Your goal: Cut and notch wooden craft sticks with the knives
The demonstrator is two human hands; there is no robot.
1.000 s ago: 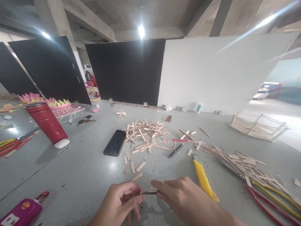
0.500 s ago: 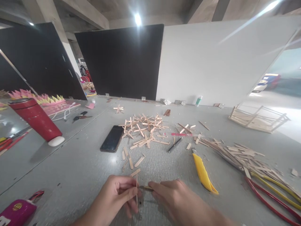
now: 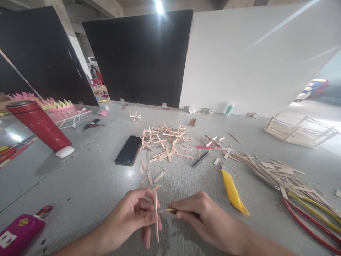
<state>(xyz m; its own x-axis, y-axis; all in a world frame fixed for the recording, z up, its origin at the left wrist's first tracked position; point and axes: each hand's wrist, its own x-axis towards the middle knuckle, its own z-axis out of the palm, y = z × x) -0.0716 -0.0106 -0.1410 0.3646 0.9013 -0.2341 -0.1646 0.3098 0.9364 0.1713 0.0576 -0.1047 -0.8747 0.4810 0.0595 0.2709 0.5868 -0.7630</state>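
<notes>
In my left hand (image 3: 140, 215), a thin wooden craft stick (image 3: 156, 222) is pinched between thumb and fingers, held nearly upright with its narrow edge towards me. My right hand (image 3: 199, 215) grips a small knife (image 3: 168, 211), its pale tip pointing left at the stick. Most of the knife's handle is hidden by my fingers, and I cannot tell whether the tip touches the stick. Just beyond my left hand lie several loose craft stick pieces (image 3: 149, 176). A yellow utility knife (image 3: 231, 192) rests to the right of my right hand.
Crossed craft sticks (image 3: 167, 137) are heaped mid-table beside a black phone (image 3: 128, 150) and a pen (image 3: 200, 159). Red-and-yellow-handled pliers (image 3: 306, 220) and a stick pile (image 3: 279, 174) lie right. At left stand a red flask (image 3: 39, 126) and a purple device (image 3: 21, 233).
The view has tipped downward a little. The craft stick in my left hand shows more fully, and my hands sit slightly higher in the picture. Both hands keep their holds.
</notes>
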